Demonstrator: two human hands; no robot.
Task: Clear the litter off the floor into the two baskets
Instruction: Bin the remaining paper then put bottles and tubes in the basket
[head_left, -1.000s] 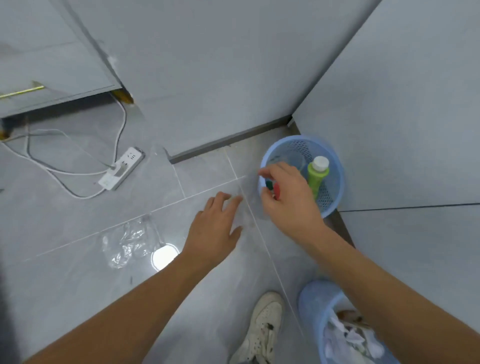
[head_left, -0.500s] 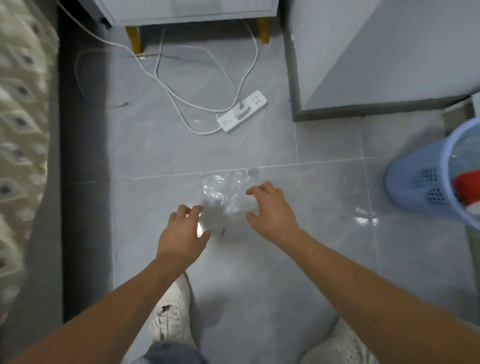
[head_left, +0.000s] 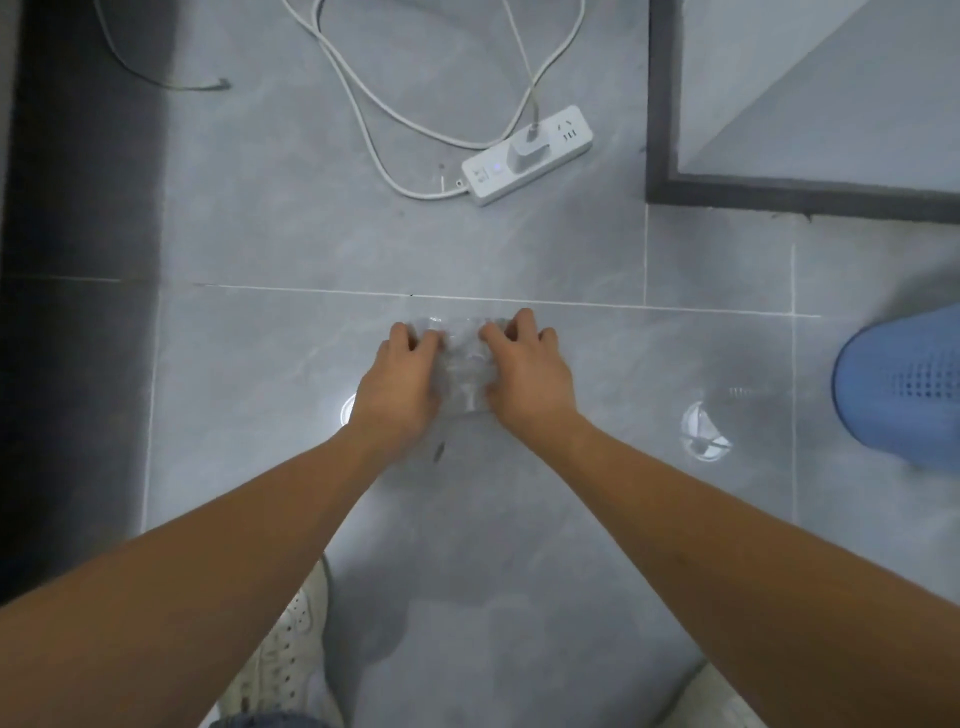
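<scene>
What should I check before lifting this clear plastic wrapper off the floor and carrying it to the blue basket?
1. Left hand on the clear plastic wrapper: ok, fingers curled onto its left edge.
2. Right hand on it: ok, fingers curled onto its right edge.
3. Grip secure enough to lift: cannot tell, the plastic is see-through and partly hidden.
4. Blue basket in view: ok, at the right edge.
5. Floor between wrapper and basket: ok, bare tile.
6. Power strip and white cable out of the way: ok, they lie farther off, apart from the wrapper.
</scene>
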